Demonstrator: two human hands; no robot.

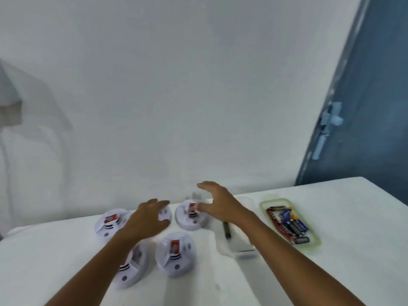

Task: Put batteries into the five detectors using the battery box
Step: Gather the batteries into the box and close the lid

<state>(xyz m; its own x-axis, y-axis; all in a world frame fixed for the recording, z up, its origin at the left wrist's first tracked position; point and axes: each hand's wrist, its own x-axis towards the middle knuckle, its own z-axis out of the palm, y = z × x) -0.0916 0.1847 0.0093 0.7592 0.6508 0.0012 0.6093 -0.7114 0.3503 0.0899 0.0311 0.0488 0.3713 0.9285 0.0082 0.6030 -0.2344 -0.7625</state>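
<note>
Several white round detectors lie on the white table, most showing a red battery in the middle: one at the far left (pixel 109 221), one at the front (pixel 175 253), one under my left forearm (pixel 132 272), one at the back (pixel 191 217). Another detector (pixel 165 214) is mostly hidden behind my left hand (pixel 148 217), which hovers over it with fingers apart and empty. My right hand (pixel 217 203) is spread open above the back detector's right side, holding nothing. The clear battery box (pixel 289 221) with green rim holds several batteries at the right.
A dark loose battery (pixel 226 229) lies on a clear lid (pixel 239 244) between the detectors and the box. A white wall stands right behind the table. A blue door (pixel 364 107) is at the right. The picture is blurred by motion.
</note>
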